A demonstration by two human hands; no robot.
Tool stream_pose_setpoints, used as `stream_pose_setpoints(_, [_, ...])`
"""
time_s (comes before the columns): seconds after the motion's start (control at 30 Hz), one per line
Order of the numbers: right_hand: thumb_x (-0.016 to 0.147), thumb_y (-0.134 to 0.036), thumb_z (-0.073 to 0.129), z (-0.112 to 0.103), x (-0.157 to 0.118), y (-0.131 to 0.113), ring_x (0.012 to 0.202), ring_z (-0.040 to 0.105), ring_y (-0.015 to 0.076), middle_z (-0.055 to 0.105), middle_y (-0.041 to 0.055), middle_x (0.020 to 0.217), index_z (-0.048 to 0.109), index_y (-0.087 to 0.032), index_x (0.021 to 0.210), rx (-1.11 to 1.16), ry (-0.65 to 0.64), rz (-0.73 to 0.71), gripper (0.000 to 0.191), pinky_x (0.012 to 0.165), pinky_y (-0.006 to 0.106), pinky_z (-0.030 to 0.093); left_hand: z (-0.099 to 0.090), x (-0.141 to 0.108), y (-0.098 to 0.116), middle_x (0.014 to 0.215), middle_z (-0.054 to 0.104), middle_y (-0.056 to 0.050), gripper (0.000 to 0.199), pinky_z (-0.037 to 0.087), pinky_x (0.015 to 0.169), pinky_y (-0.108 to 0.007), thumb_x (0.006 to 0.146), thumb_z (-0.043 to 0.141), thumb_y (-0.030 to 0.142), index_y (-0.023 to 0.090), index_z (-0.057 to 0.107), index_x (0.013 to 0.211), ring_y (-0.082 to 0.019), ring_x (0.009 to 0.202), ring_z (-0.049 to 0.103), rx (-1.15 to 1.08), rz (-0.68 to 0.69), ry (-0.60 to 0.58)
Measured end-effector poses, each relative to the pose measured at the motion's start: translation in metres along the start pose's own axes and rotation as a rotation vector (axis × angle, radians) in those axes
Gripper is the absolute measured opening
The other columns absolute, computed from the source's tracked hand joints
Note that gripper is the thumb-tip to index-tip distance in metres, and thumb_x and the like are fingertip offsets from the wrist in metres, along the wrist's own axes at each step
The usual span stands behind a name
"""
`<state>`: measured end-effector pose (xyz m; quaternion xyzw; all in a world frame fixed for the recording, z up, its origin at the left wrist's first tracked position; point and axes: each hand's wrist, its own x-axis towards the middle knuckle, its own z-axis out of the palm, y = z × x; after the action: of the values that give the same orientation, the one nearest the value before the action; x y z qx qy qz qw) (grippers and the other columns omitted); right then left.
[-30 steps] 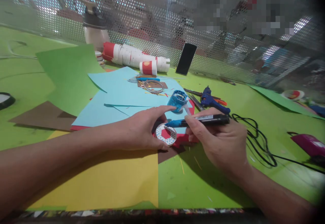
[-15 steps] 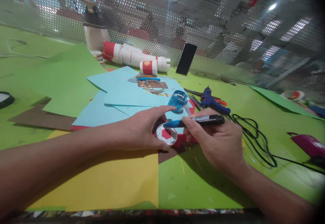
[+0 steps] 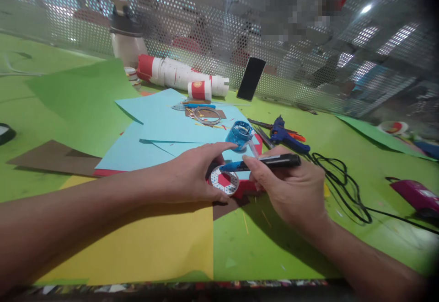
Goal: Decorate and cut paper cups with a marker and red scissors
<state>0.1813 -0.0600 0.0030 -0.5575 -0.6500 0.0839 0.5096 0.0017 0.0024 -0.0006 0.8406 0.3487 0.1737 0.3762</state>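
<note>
My right hand point(image 3: 291, 185) grips a black marker point(image 3: 274, 161) whose front end is smeared with blue paint. The painted tip touches, or hovers just over, the upper left of a small white disc point(image 3: 224, 189) with a red hexagon in its middle and blue dots around it. My left hand point(image 3: 202, 174) curls round the disc's left side, thumb below and fingers above, steadying it. Right behind the disc stands an open jar of blue paint point(image 3: 239, 136), close to my left fingertips. Red paper point(image 3: 247, 187) lies beside the disc.
Blue sheets point(image 3: 164, 124), green paper point(image 3: 85, 105) and yellow paper point(image 3: 154, 247) cover much of the table. To the right lie a blue glue gun point(image 3: 286, 135) and its black cord point(image 3: 346, 178). Stacked paper cups point(image 3: 178, 73) and a leaning phone point(image 3: 251, 79) are behind, before a perforated screen point(image 3: 212, 32).
The marker has tilted slightly and its tip has shifted a little left on the disc. My left hand keeps its hold. The whole view has drifted slightly.
</note>
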Motion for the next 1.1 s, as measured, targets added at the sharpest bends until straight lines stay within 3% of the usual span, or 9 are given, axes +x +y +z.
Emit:
stream_pose_setpoints(0.33, [0.080,-0.035,0.071,0.000,0.002,0.000,0.042,0.046,0.0103,0.054,-0.0046,0.045,0.056,-0.020,0.052,-0.019,0.003,0.041,0.036,0.045,0.027,0.037,0.001,0.000,0.000,0.117,0.064,-0.009,0.096,0.049,0.084,-0.036,0.062,0.082,0.037,0.022,0.038,0.146,-0.025,0.098,0.061,-0.006,-0.037,0.012])
stream_pose_setpoints(0.7, [0.079,-0.035,0.073,-0.001,-0.001,0.002,0.040,0.047,0.0105,0.054,-0.0049,0.044,0.055,-0.020,0.051,-0.028,-0.015,0.055,0.036,0.044,0.026,0.037,0.003,-0.001,-0.003,0.111,0.067,-0.011,0.099,0.050,0.087,-0.041,0.059,0.084,0.046,0.019,0.040,0.144,-0.028,0.098,0.062,-0.052,0.026,0.023])
stream_pose_setpoints(0.93, [0.080,-0.032,0.071,-0.005,0.001,0.002,0.043,0.046,0.0102,0.055,-0.0050,0.047,0.060,-0.020,0.057,-0.045,-0.029,-0.007,0.029,0.045,0.026,0.037,-0.005,-0.004,-0.002,0.122,0.065,-0.010,0.092,0.052,0.084,-0.033,0.070,0.076,0.025,0.023,0.030,0.149,-0.025,0.103,0.065,-0.258,0.022,-0.080])
stream_pose_setpoints(1.1, [0.080,-0.031,0.072,-0.004,0.001,0.002,0.044,0.048,0.0109,0.058,-0.0047,0.049,0.062,-0.020,0.061,-0.040,-0.028,-0.028,0.024,0.045,0.026,0.039,-0.007,0.001,-0.006,0.122,0.067,-0.010,0.094,0.052,0.087,-0.034,0.067,0.079,0.027,0.023,0.031,0.148,-0.025,0.105,0.065,-0.266,0.005,-0.086])
